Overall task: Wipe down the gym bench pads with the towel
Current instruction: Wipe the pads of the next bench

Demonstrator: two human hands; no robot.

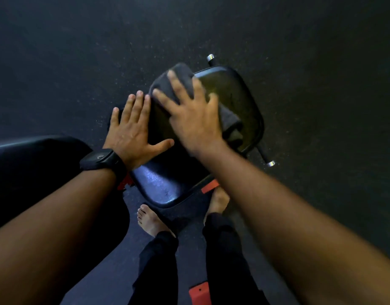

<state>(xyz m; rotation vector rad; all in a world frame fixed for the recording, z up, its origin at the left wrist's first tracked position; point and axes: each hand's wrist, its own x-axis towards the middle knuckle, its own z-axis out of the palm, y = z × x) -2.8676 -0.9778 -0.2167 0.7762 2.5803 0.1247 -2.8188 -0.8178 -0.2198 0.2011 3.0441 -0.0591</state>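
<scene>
A black bench pad [165,183] runs from my feet away toward the upper right, with a second pad section [240,93] at its far end. A dark grey towel [167,82] lies across the pad. My right hand [189,111] presses flat on the towel with fingers spread; it is blurred. My left hand [132,130] rests flat on the pad's left edge, fingers straight, beside the towel. A black watch sits on my left wrist.
The floor is dark speckled rubber. A black crossbar with silver end caps [271,163] [210,57] sticks out under the bench's far end. Red frame parts [209,186] [200,292] show near my bare feet [150,221]. Another black padded surface [35,164] sits at the left.
</scene>
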